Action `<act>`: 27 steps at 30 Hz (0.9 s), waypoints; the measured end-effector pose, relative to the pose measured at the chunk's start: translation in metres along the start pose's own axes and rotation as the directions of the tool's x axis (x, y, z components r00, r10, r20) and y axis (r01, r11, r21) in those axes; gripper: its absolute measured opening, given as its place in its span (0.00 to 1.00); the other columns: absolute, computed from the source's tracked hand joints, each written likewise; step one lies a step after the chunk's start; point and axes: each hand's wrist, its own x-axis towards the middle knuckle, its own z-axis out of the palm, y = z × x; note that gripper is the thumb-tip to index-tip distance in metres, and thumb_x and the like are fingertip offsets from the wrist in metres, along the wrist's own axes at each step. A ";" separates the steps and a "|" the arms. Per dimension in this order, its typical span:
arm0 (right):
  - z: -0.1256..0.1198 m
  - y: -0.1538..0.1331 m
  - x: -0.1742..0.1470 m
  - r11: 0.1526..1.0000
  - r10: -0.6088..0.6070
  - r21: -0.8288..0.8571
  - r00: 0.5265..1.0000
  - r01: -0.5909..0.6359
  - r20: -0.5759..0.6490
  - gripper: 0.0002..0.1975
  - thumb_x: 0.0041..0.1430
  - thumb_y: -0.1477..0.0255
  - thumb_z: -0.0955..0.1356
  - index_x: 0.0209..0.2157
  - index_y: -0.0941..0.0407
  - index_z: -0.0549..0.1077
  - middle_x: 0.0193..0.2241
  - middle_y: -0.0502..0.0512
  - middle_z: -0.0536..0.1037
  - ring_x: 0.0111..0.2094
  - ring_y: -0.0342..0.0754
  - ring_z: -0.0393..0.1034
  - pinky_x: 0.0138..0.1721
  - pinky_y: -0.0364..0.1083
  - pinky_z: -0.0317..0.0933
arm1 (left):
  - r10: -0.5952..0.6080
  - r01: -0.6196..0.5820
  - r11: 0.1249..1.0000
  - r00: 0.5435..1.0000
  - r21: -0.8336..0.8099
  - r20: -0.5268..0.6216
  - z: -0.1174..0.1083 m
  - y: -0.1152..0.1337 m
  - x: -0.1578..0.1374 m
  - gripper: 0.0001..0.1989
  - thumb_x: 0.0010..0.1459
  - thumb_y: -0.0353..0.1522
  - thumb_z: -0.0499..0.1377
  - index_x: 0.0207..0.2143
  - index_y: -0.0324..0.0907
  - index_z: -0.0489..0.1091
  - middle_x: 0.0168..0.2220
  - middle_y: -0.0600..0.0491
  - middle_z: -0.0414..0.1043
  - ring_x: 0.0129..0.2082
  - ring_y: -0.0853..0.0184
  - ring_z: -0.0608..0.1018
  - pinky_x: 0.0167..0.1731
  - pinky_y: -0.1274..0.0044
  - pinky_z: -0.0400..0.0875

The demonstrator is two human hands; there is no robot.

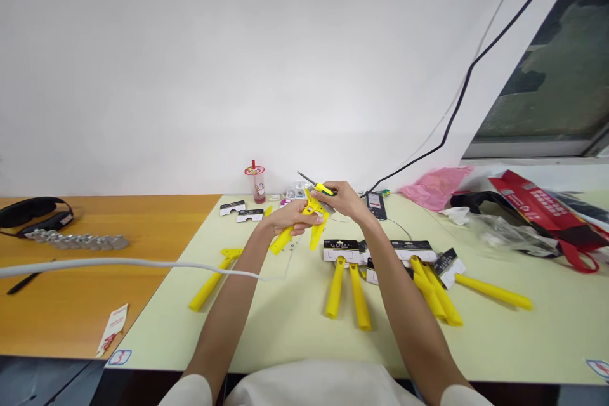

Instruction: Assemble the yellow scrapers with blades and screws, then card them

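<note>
My left hand [292, 218] is closed around a yellow plastic scraper handle [282, 240], its wide head raised above the table. My right hand [346, 200] is closed on a screwdriver [324, 189] with a yellow and black grip; its thin shaft points up and to the left, away from the scraper. The fingers of my right hand also reach the scraper's head, where a second yellow piece [318, 235] hangs down. Whether that piece is joined to the head I cannot tell. Another yellow scraper handle [209, 282] lies left of my left forearm.
Several yellow handles with black-and-white cards [341, 250] lie around my right forearm. Two loose cards [250, 215], a drink cup [258, 185] and a dark phone-like device [376, 205] are farther back. A pale cable [143, 262] crosses in front at left. Bags [547, 209] crowd the right.
</note>
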 end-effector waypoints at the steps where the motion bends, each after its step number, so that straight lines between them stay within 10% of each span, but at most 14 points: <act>1: 0.000 0.001 0.000 1.000 -0.001 -0.005 1.000 0.001 -0.013 0.36 0.57 0.34 0.71 0.24 0.53 0.63 0.24 0.46 0.57 0.29 0.44 0.49 0.28 0.47 0.43 | -0.001 0.001 1.000 1.000 -0.020 -0.004 -0.001 -0.002 0.002 0.23 0.51 0.40 0.81 0.34 0.42 0.71 0.22 0.62 0.64 0.15 0.80 0.56 0.14 0.83 0.52; 8: -0.001 0.009 0.003 1.000 -0.002 -0.021 1.000 0.002 0.010 0.37 0.55 0.34 0.73 0.24 0.53 0.61 0.24 0.46 0.56 0.29 0.44 0.49 0.29 0.47 0.43 | -0.002 0.001 0.995 1.000 -0.101 -0.013 -0.004 -0.012 0.013 0.23 0.50 0.39 0.82 0.38 0.39 0.74 0.33 0.50 0.80 0.15 0.84 0.56 0.14 0.85 0.53; 27: 0.004 0.017 0.007 0.998 0.057 0.033 0.994 -0.054 -0.098 0.38 0.54 0.30 0.71 0.23 0.53 0.65 0.23 0.47 0.62 0.27 0.45 0.53 0.27 0.46 0.48 | 0.004 -0.039 0.965 0.991 -0.258 -0.135 -0.003 -0.024 0.026 0.25 0.46 0.40 0.83 0.33 0.37 0.73 0.24 0.58 0.70 0.16 0.83 0.58 0.14 0.86 0.50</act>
